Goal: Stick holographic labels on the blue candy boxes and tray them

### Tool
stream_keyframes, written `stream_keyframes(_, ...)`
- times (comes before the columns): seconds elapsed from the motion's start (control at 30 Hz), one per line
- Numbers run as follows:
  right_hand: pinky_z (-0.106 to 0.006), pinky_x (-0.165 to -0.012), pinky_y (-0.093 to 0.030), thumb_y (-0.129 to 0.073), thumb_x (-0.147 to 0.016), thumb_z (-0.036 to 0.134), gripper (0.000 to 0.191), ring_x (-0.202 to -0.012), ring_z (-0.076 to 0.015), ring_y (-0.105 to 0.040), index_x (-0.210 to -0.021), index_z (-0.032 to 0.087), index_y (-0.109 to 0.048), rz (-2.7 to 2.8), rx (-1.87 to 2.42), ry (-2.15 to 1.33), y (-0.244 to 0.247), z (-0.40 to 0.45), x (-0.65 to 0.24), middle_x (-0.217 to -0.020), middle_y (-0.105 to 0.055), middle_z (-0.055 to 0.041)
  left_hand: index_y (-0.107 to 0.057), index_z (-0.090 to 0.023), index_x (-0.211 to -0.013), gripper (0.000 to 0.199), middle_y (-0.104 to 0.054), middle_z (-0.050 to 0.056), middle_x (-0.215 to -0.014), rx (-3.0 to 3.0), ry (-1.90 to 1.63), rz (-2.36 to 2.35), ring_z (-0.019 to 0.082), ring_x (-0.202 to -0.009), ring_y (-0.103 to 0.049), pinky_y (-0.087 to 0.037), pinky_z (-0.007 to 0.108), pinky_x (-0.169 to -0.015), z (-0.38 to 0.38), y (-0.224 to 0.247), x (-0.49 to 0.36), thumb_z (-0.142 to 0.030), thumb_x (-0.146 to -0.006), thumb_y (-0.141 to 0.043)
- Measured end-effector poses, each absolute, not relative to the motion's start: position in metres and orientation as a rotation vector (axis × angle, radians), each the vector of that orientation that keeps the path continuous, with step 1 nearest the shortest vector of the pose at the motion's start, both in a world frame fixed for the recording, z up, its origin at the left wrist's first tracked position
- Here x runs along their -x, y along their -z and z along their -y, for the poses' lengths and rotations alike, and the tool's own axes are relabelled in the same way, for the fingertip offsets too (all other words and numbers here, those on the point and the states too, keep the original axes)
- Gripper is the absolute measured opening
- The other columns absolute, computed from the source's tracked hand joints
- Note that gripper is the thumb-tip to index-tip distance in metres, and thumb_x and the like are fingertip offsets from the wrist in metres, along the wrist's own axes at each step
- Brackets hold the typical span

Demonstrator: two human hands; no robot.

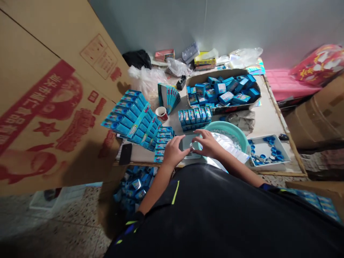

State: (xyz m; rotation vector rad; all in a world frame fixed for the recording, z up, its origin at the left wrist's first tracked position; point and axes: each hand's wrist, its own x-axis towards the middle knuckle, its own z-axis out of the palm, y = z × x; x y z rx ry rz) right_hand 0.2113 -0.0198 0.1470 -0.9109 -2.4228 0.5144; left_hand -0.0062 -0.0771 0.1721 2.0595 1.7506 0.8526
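My left hand (pixel 173 151) is curved at the left side of a grey, flat, scale-like device (pixel 187 140), with its thumb and fingers apart. From the other side, my right hand (pixel 209 144) reaches over the same device, thumb and a finger bent close together at a small pale, shiny piece (pixel 191 146) that is too small to name. The left thumb tip comes near this piece; whether it touches cannot be told. Silvery sheets (pixel 228 145) lie under my right forearm, partly over a turquoise basin (pixel 243 134) of small clear pieces.
Stacked blue boxes (pixel 134 116) stand at left, with a paper cup (pixel 161 113) and a row of small blue boxes (pixel 195 115) nearby. Behind is a carton (pixel 258 102) of blue boxes. A white tray (pixel 283 152) holds blue caps. A large cardboard box (pixel 88 89) blocks the left.
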Motion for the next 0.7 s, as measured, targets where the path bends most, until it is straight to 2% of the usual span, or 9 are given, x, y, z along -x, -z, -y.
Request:
stream_keyframes(0.07, -0.053, -0.112, -0.034, -0.082, -0.077, 0.040, 0.047, -0.134, -0.0353, -0.045, -0.119, 0.024, -0.069, 2.462, 0.862, -0.514, -0.165, 0.021, -0.192, -0.145, -0.049, -0.0161, -0.066, -0.020, -0.121, 0.044, -0.074, 0.010, -0.109, -2.060, -0.780, -1.818, 0.027, -0.103, -0.068, -0.049, 0.042, -0.098, 0.076, -0.177, 0.006, -0.040, -0.083, -0.076)
stream_keyframes(0.13, -0.055, -0.113, -0.032, -0.085, -0.072, 0.040, 0.056, -0.135, -0.0372, -0.043, -0.123, 0.024, -0.069, 2.511, 0.830, -0.525, -0.176, 0.021, -0.179, -0.148, -0.048, -0.0166, -0.071, -0.018, -0.107, 0.024, -0.076, 0.010, -0.095, -2.026, -0.787, -1.898, 0.027, -0.095, -0.069, -0.047, 0.044, -0.099, 0.079, -0.179, 0.009, -0.034, -0.089, -0.069)
stream_keyframes(0.2, -0.057, -0.114, -0.031, -0.088, -0.069, 0.040, 0.062, -0.136, -0.0385, -0.042, -0.126, 0.024, -0.069, 2.552, 0.787, -0.543, -0.183, 0.021, -0.169, -0.149, -0.047, -0.0168, -0.074, -0.019, -0.094, 0.014, -0.076, 0.010, -0.088, -1.918, -0.855, -1.940, 0.027, -0.091, -0.069, -0.045, 0.046, -0.101, 0.085, -0.178, 0.016, -0.029, -0.090, -0.065)
stream_keyframes(0.3, -0.059, -0.114, -0.033, -0.085, -0.073, 0.041, 0.075, -0.136, -0.0378, -0.043, -0.141, 0.028, -0.058, 2.513, 0.720, -0.632, -0.190, 0.022, -0.157, -0.148, -0.047, -0.0162, -0.077, -0.020, -0.087, 0.010, -0.076, 0.010, -0.087, -1.631, -1.025, -1.913, 0.027, -0.088, -0.069, -0.047, 0.044, -0.096, 0.091, -0.174, 0.028, -0.025, -0.084, -0.068)
stream_keyframes(0.43, -0.054, -0.110, -0.041, -0.075, -0.085, 0.041, 0.084, -0.133, -0.0333, -0.049, -0.157, 0.028, -0.036, 2.206, 0.679, -0.908, -0.188, 0.025, -0.140, -0.142, -0.051, -0.0168, -0.078, -0.018, -0.088, 0.020, -0.076, 0.008, -0.080, -1.195, -1.265, -1.847, 0.022, -0.074, -0.069, -0.052, 0.034, -0.076, 0.089, -0.169, 0.043, -0.034, -0.079, -0.073)
stream_keyframes(0.5, -0.050, -0.103, -0.048, -0.073, -0.087, 0.043, 0.087, -0.120, -0.0299, -0.059, -0.160, 0.025, -0.029, 2.036, 0.718, -1.125, -0.179, 0.027, -0.128, -0.130, -0.058, -0.0154, -0.077, -0.016, -0.083, 0.028, -0.075, 0.007, -0.075, -0.998, -1.362, -1.804, 0.020, -0.069, -0.068, -0.051, 0.031, -0.070, 0.086, -0.169, 0.048, -0.043, -0.078, -0.074)
stream_keyframes(0.57, -0.044, -0.089, -0.054, -0.074, -0.086, 0.045, 0.091, -0.096, -0.0241, -0.066, -0.160, 0.025, -0.025, 1.876, 0.779, -1.372, -0.165, 0.029, -0.114, -0.112, -0.065, -0.0101, -0.075, -0.015, -0.078, 0.036, -0.074, 0.007, -0.074, -0.882, -1.433, -1.751, 0.019, -0.069, -0.068, -0.051, 0.030, -0.070, 0.083, -0.170, 0.052, -0.051, -0.078, -0.074)
stream_keyframes(0.63, -0.038, -0.076, -0.055, -0.073, -0.086, 0.046, 0.087, -0.076, -0.0184, -0.064, -0.157, 0.024, -0.027, 1.695, 0.820, -1.582, -0.150, 0.031, -0.098, -0.094, -0.066, -0.0032, -0.073, -0.015, -0.077, 0.040, -0.075, 0.007, -0.076, -0.751, -1.509, -1.664, 0.019, -0.072, -0.069, -0.052, 0.030, -0.073, 0.081, -0.170, 0.054, -0.055, -0.075, -0.076)
stream_keyframes(0.7, -0.035, -0.071, -0.054, -0.071, -0.087, 0.046, 0.079, -0.069, -0.0164, -0.062, -0.151, 0.023, -0.032, 1.495, 0.822, -1.732, -0.138, 0.031, -0.081, -0.082, -0.064, 0.0011, -0.072, -0.015, -0.079, 0.041, -0.076, 0.007, -0.079, -0.640, -1.564, -1.583, 0.019, -0.075, -0.070, -0.054, 0.031, -0.076, 0.078, -0.170, 0.055, -0.054, -0.072, -0.080)
